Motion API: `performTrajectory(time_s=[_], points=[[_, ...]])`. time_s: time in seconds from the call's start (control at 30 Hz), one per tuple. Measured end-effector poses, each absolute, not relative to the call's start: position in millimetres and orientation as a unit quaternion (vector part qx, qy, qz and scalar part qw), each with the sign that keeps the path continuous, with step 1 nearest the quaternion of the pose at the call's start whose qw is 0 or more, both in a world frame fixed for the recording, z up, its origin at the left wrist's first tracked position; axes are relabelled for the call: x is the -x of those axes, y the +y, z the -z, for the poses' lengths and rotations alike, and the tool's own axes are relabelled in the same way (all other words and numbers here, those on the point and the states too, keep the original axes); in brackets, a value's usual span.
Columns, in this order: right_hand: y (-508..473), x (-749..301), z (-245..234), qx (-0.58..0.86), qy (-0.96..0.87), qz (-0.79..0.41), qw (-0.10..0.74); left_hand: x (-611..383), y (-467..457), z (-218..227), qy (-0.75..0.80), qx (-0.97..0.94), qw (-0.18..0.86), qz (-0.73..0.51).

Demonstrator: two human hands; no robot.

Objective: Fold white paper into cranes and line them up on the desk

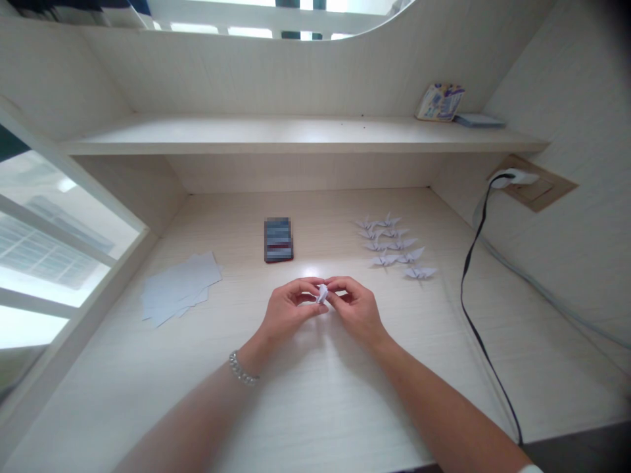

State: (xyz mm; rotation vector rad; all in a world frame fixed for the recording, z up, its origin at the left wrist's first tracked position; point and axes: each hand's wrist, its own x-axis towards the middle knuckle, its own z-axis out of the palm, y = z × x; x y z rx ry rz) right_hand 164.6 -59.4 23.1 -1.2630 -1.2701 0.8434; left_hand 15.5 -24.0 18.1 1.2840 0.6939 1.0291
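Observation:
Between my fingertips is a small folded piece of white paper (322,293), held above the middle of the desk. My left hand (294,305) pinches it from the left, thumb below and fingers above. From the other side my right hand (358,309) grips it with thumb and forefinger. Parts of the folds are hidden behind the fingers. Several finished white paper cranes (389,244) stand in two columns beyond my right hand. Off to the left lies a loose, overlapping pile of white paper sheets (180,289).
A phone (279,240) with a blurred screen lies beyond my hands. A black cable (466,289) runs from the wall socket (539,184) down the desk's right side. The shelf (256,131) at the back bears a small printed box (440,102) and a flat bluish item (479,121).

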Motion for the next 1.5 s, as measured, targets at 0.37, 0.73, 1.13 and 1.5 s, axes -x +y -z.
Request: performTrajectory(time_s=[0.37,0.73,1.13,1.5], points=[[-56,-164,-9,0.5,-0.513,-0.419,0.559,-13,-16,-6,0.323,-0.507,0.682,-0.416],[-58,-161,-13,0.471,-0.492,-0.505,0.53,-14,-16,-8,0.325,-0.43,0.736,-0.41],[-52,-161,-7,0.488,-0.473,-0.507,0.531,-17,-18,-13,0.394,-0.548,0.589,-0.444],[-52,-163,-10,0.523,-0.465,-0.431,0.57,-20,-25,-11,0.396,-0.617,0.523,-0.435]])
